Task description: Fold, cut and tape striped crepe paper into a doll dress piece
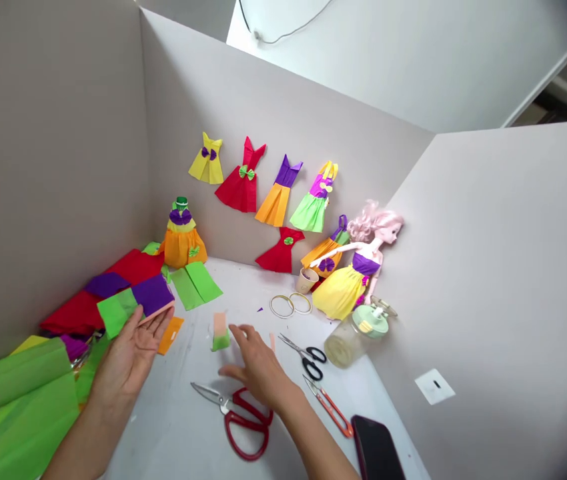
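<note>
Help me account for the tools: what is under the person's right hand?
Under the right hand, red-handled scissors show on the table, part of one handle loop hidden by the hand. Anything directly beneath the palm is covered and cannot be seen.

The green-and-purple piece (152, 295), the peach-and-green strip (220, 325) and the wide green sheets (33, 417) look like thin matt paper, while the doll's yellow skirt (337, 291) is soft and dull, paper or cloth, I cannot tell which. Shiny metal blades meet smooth plastic handles on the red-handled scissors (223, 403) and the black-handled scissors (302, 351); the phone (377, 448) has a glossy dark face, and the jar (343, 345) is see-through and shiny under a pale plastic lid (373, 321). The bench (163, 413) looks smooth, the grey partition (493, 267) smooth and matt.
</note>
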Motion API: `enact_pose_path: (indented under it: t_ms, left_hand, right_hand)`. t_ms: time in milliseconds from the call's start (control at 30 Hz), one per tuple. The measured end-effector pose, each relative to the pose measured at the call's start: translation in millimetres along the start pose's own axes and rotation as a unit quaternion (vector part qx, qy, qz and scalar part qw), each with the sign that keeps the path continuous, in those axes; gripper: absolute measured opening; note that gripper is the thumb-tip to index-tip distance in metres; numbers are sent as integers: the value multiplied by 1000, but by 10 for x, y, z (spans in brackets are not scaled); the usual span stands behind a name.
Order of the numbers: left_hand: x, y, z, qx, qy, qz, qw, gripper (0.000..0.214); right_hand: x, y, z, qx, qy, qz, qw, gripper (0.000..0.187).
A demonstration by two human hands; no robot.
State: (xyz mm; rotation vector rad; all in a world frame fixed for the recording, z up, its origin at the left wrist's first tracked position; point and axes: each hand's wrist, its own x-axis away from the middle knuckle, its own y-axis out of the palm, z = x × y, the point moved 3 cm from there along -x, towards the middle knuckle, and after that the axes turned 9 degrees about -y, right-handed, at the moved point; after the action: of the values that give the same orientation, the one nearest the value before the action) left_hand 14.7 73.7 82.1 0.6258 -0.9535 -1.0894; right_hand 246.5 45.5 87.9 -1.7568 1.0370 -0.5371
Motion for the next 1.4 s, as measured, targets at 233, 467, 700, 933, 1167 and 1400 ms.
enact_pose_path:
  t_ms: [233, 467, 700, 933, 1167, 1400]
  left_hand:
    - [-38, -19, -138, -2, -42, -14, 999, 36]
    - [-49, -26, -213, 13, -68, -44, 997, 35]
    - [36, 70, -203, -1, -74, -61, 995, 36]
    - [30, 71, -255, -10, -71, -71, 995, 36]
    - [116, 127, -394, -46, -98, -97, 989, 35]
    - [160, 157, -468, -75, -126, -97, 984, 33]
  right_hand:
    - [-650, 408, 494, 45, 38, 43, 997, 15]
    - [-745, -56, 1301, 85, 203, 80, 972, 27]
    - [-774, 87, 1404, 79, 203, 44, 975, 28]
    - [-385, -187, 1340, 49, 171, -1, 984, 25]
    - [63, 31, 1191, 25, 207, 13, 978, 25]
    - [139, 83, 1120, -13, 246, 107, 963, 25]
